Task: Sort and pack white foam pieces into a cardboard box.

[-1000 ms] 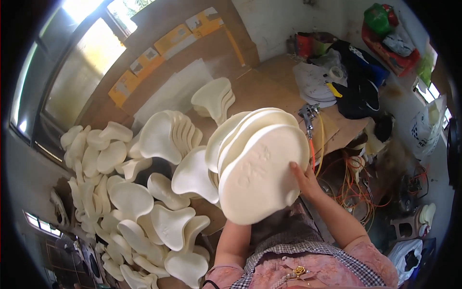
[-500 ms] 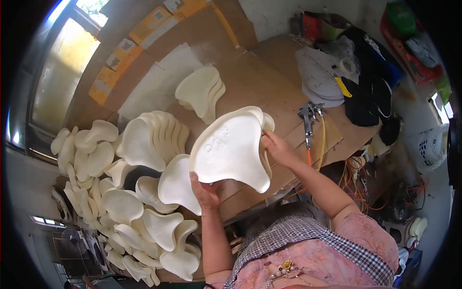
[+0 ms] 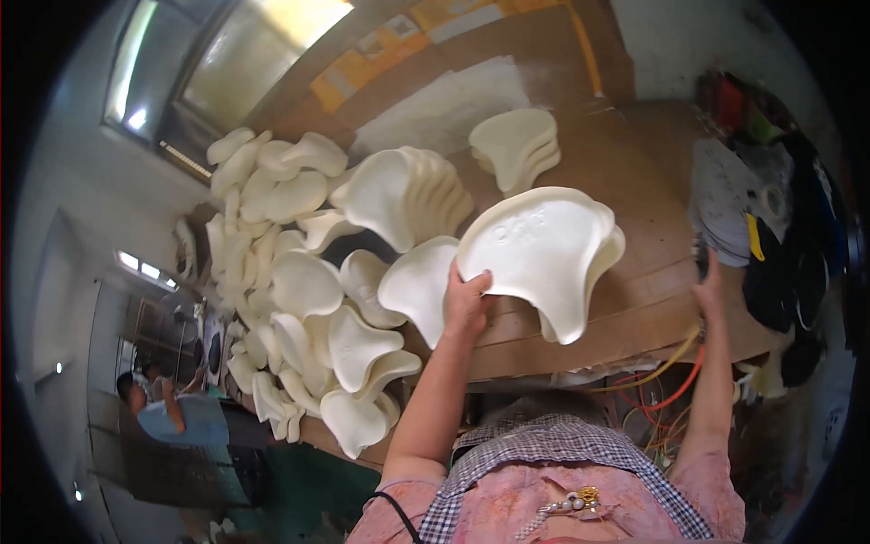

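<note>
My left hand (image 3: 467, 304) is closed on the left edge of a short stack of cream, saddle-shaped foam pads (image 3: 535, 245), thumb on top. At least two pads lie one over the other, and the top one has a raised mark near its far rim. Far out to the right, my right hand (image 3: 710, 288) is wrapped round a spray gun (image 3: 700, 257), partly hidden by the fingers. Below that hand trail a yellow hose (image 3: 666, 355) and an orange-red hose (image 3: 684, 385).
A big heap of similar pads (image 3: 308, 281) covers the table's left side. Behind stand a nested row (image 3: 399, 195) and a small stack (image 3: 515, 145). White sheets (image 3: 720, 195), a yellow-handled tool (image 3: 754, 238) and dark cloth (image 3: 770, 290) lie at right. Another person (image 3: 181, 417) is at far left.
My right hand has let go of the pads, reached right and taken the spray gun. The left hand alone now holds the pads. The view has turned left, bringing another person into sight.
</note>
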`<act>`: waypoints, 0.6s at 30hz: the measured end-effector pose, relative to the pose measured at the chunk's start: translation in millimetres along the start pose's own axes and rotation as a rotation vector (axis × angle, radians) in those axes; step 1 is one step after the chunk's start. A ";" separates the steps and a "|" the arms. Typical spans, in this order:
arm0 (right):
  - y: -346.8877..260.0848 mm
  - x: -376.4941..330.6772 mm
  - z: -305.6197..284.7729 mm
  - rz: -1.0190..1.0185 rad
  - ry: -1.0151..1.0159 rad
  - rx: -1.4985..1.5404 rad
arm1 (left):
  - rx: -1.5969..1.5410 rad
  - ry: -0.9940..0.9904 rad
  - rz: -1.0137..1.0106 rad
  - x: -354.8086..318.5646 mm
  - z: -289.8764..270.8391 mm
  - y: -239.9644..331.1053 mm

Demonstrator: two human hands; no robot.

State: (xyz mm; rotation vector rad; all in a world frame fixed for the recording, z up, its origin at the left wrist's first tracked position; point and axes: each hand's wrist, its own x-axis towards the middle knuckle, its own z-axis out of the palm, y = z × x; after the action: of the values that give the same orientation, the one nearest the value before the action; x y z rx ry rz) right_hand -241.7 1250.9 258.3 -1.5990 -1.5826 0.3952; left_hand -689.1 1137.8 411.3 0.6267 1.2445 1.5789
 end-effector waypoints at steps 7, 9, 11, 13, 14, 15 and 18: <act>-176.1 -86.5 -154.4 0.069 -0.257 0.557 | 0.064 -0.041 0.036 15.6 8.4 -6.3; -212.7 -115.4 -171.2 0.130 -0.350 0.582 | 0.038 -0.055 0.015 20.3 2.0 -6.7; -247.9 -144.1 -179.0 0.129 -0.393 0.760 | 0.026 -0.052 -0.003 19.6 7.3 -5.9; -264.6 -169.9 -187.8 0.060 -0.468 0.781 | 0.023 -0.085 -0.019 21.3 8.7 -9.7; -272.0 -181.2 -191.3 0.036 -0.507 0.717 | 0.036 -0.069 -0.015 22.2 8.2 -11.1; -279.7 -191.0 -193.6 0.013 -0.548 0.653 | 0.029 -0.110 -0.032 24.1 6.2 -11.4; -308.6 -219.3 -197.6 0.075 -0.636 0.608 | 0.010 -0.135 -0.009 24.1 -1.0 -11.5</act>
State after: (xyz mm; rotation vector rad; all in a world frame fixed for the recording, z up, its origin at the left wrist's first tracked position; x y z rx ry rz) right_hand -340.1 937.7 531.4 -1.1010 -1.6170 1.3861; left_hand -694.6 1159.1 396.2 0.7211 1.1532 1.4988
